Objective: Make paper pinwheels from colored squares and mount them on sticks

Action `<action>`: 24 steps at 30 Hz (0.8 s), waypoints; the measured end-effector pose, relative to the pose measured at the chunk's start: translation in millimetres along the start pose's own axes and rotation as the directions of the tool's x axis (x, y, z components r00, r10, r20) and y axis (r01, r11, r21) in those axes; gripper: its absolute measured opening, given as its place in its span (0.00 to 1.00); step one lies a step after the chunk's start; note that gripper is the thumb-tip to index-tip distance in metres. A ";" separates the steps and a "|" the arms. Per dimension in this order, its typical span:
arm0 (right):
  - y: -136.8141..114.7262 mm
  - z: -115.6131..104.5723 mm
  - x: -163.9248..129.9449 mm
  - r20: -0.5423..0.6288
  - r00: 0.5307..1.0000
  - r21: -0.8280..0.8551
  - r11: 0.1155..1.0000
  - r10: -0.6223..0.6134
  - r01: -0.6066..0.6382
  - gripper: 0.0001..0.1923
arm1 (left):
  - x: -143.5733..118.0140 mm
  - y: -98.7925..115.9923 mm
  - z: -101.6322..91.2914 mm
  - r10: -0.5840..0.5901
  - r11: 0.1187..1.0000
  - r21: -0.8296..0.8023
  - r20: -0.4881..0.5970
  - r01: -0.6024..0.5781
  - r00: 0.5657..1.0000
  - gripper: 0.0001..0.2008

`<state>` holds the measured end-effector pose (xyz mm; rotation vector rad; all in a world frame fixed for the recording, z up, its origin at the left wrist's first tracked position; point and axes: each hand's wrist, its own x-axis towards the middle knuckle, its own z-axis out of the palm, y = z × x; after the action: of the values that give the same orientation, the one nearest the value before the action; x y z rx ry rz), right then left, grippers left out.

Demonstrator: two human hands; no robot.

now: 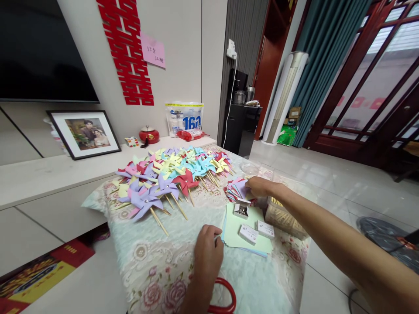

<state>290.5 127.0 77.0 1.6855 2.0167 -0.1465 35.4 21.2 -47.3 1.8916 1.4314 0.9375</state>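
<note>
My left hand [208, 250] is over the front of the table, its fingers curled together; a small pale bit shows by the thumb, too small to name. Red scissors handles [225, 296] lie beside that wrist. Farther off, my right hand [258, 186] pinches a purple paper piece [241, 189] on a pile of coloured cut paper [233, 193]. Nearer me, a small open white box [241, 209] of shiny metal pins stands on a stack of light green paper sheets [231, 233], along with two closed white boxes [248, 234].
Several paper pinwheels [144, 200] on wooden sticks cover the table's far left. A clear container of sticks [281, 216] stands under my right forearm. Behind are a white cabinet [65, 179], a framed photo [113, 147], a red pot [151, 136] and a plastic pack [173, 115].
</note>
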 end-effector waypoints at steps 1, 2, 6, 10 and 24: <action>-0.9 -0.9 -0.5 -0.010 1.000 -0.002 1.000 0.011 -0.011 0.17 | -0.1 0.7 0.0 -0.006 1.000 0.000 -0.005 0.006 1.000 0.13; -1.7 -2.0 -1.2 -0.020 1.000 -0.003 1.000 0.018 -0.018 0.17 | -0.2 1.3 -0.1 -0.009 1.000 -0.002 -0.006 0.009 1.000 0.13; -4.1 -6.7 -5.4 -0.065 0.997 -0.003 0.999 0.034 -0.034 0.16 | -0.2 2.0 -0.5 -0.011 1.000 -0.010 0.003 0.011 1.000 0.13; -5.3 -8.1 -8.0 -0.121 0.991 -0.015 0.998 0.064 -0.066 0.15 | 0.1 2.9 -0.7 -0.016 1.000 -0.010 -0.005 0.016 1.000 0.13; -5.3 -13.0 -20.7 -0.496 0.864 0.012 0.996 0.087 -0.093 0.11 | 0.2 0.6 -0.3 0.059 0.998 0.010 -0.047 -0.059 0.997 0.13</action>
<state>283.7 112.5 96.2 1.9538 2.2769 0.3740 35.5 21.3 -46.6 1.9393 1.4155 1.0122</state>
